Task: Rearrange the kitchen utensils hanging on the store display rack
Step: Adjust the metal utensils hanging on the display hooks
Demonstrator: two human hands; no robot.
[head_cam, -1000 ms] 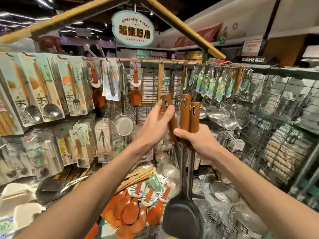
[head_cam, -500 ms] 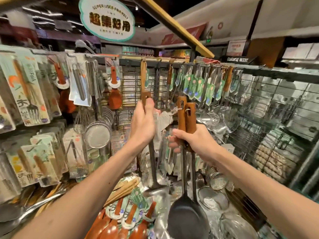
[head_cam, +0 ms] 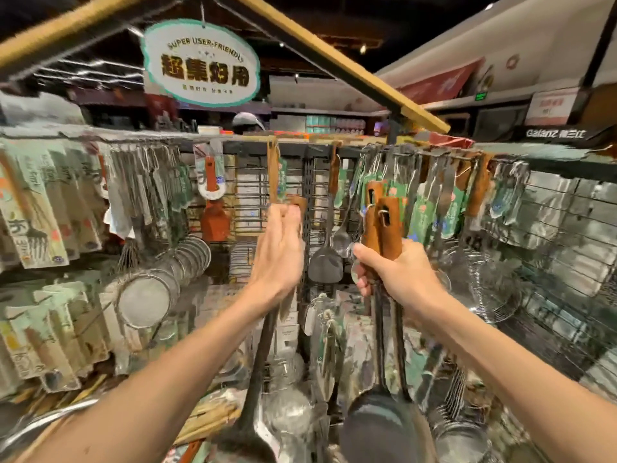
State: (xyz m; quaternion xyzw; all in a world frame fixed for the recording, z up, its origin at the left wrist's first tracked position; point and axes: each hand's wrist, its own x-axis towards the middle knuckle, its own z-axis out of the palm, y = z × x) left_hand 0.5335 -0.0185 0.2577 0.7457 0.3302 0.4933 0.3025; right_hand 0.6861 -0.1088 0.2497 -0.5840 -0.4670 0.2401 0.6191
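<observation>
Lifting one long dark-bladed spatula with a brown wooden handle [head_cam: 293,203] toward the black wire display rack [head_cam: 253,152], with the left hand [head_cam: 278,252] wrapped shut around the handle's upper part; only the handle's tip shows above the knuckles, while the dark shaft hangs below the wrist to a blurred blade near the bottom edge. Gripping a pair of matching wooden-handled dark ladles [head_cam: 384,225] in the right hand [head_cam: 399,279], closed tight low on both handles, thumb across the front, slotted tops and a small wire loop standing clear above the fist. Hanging straight down from that fist, two thin metal shafts ending in a dark bowl [head_cam: 377,426].

Judging by the look: stiff and long, fairly light, with weight biased toward the blade end, so prone to swinging like a pendulum when held high. Wood offering a dry, sure hold; metal shafts likely slicker. Best taken near the handle top, leaving the hanging hole exposed for the hook. On the left, fingers [head_cam: 288,213] covering most of that end, so whether the hole is free cannot be told. On the right, both holes well above the fingers, ready to thread.

Sitting just below and in front of the rack's top rail, beside an already hung brown-handled utensil [head_cam: 273,168], apparently not yet hooked.
</observation>
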